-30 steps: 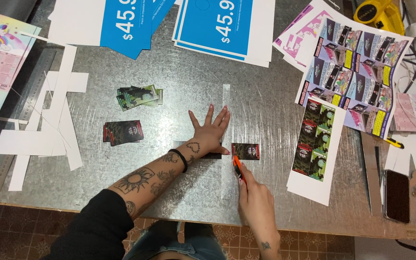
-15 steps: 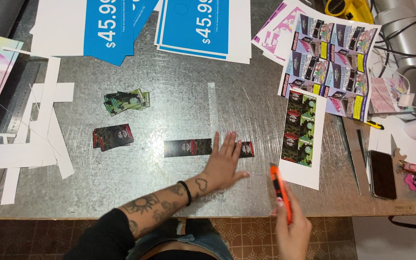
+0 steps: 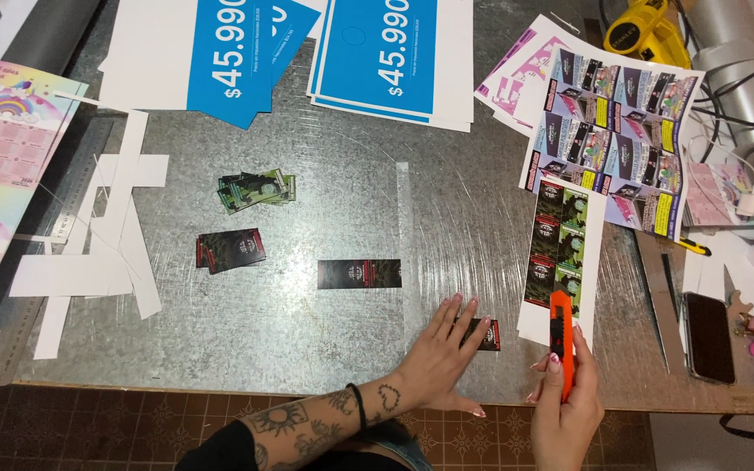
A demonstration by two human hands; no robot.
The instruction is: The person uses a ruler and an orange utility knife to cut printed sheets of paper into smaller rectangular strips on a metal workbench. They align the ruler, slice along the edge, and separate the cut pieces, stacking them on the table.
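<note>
My left hand [image 3: 445, 353] lies flat on the metal table [image 3: 342, 349] near its front edge, fingers spread over a small dark printed card [image 3: 488, 335] that pokes out at the right. My right hand [image 3: 565, 397] grips an orange utility knife [image 3: 560, 336], held upright beside the card, its tip near a white sheet of dark and green printed cards [image 3: 562, 249]. A longer dark printed strip [image 3: 359, 274] lies apart on the table to the left of my hands.
Two small stacks of cut cards [image 3: 231, 250] [image 3: 255, 188] sit mid-left, white paper offcuts [image 3: 102, 253] farther left. Blue price signs [image 3: 377, 52] lie at the back, colourful printed sheets [image 3: 621, 139] at the right, a phone [image 3: 709, 336] and a yellow tool [image 3: 647, 26] beyond.
My left hand slid right and nearer, off the long dark strip and onto a small card cut from it. The right hand with the knife stays at the front right.
</note>
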